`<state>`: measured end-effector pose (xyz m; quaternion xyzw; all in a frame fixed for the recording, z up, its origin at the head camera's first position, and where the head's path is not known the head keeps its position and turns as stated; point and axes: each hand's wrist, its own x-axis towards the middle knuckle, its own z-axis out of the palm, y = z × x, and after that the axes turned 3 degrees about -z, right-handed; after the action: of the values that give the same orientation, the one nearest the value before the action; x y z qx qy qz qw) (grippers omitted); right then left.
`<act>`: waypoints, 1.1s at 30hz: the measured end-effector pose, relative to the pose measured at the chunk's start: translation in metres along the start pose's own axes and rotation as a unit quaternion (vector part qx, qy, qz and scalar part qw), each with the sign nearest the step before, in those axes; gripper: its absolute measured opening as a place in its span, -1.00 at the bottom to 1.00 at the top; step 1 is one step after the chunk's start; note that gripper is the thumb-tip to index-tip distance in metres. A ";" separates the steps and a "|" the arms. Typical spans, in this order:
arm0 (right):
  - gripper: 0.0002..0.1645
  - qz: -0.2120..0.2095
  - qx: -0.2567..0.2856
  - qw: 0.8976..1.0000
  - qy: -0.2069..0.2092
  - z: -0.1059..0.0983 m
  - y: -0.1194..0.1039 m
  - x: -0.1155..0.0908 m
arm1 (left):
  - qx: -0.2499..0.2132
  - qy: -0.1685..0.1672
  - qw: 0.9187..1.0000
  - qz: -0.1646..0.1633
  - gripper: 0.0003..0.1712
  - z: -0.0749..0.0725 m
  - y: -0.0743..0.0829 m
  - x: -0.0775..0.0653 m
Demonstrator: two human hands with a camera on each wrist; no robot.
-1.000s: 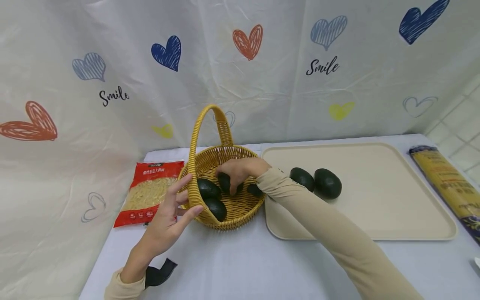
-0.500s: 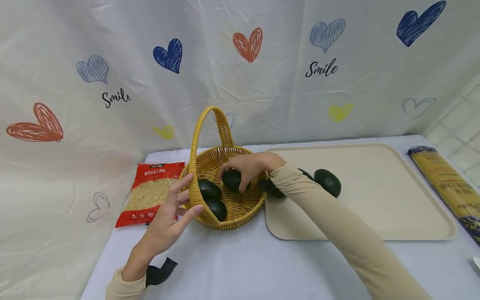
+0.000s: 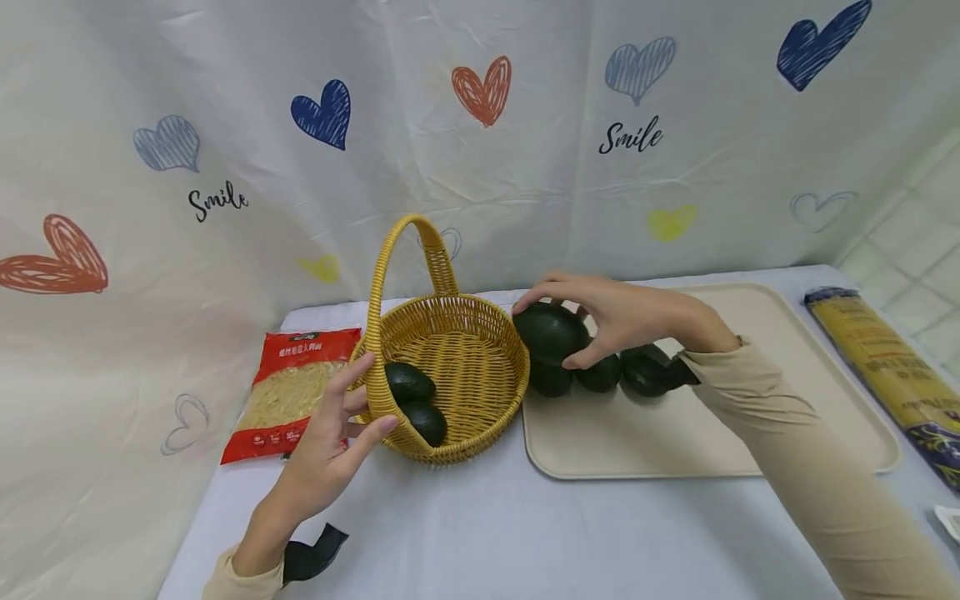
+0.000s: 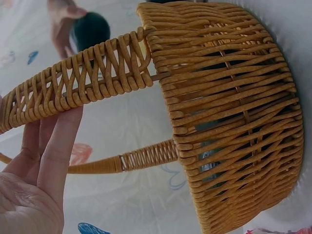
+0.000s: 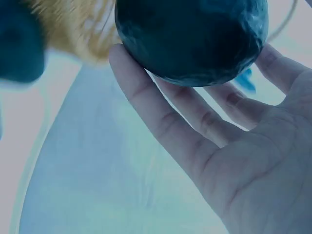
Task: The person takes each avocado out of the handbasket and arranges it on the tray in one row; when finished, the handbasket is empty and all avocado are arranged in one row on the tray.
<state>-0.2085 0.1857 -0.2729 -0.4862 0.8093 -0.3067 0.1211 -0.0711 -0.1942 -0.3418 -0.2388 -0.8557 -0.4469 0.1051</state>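
My left hand (image 3: 326,454) holds the handle (image 3: 380,333) of a yellow wicker basket (image 3: 472,375) at its left side, thumb in front and fingers behind. Two dark green avocados (image 3: 410,383) lie inside against the basket's left wall. Gripped between thumb and fingertips of my right hand (image 3: 618,312), another avocado (image 3: 547,332) is raised over the tray's left end, just right of the basket. In the right wrist view the held avocado (image 5: 192,39) fills the top. Three more avocados (image 3: 598,375) sit in a row on the beige tray (image 3: 712,442), partly overlapped by the right hand and its avocado.
A red bag of pasta (image 3: 288,392) lies left of the basket, behind the left hand. A yellow packet (image 3: 885,358) lies along the tray's right side. A white curtain with printed hearts (image 3: 525,167) hangs behind the table.
My right hand has lifted an avocado out of the basket and carried it right, over the tray. My left hand stays on the basket handle.
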 end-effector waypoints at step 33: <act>-0.07 0.193 -0.024 0.956 0.219 0.048 0.103 -0.195 | 0.001 0.007 1.000 0.006 0.01 0.004 -0.002 -0.005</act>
<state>-0.1611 0.3705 -0.3939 -0.2441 0.9017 -0.3567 -0.0138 -0.0681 -0.1938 -0.3477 -0.2407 -0.8538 -0.4473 0.1137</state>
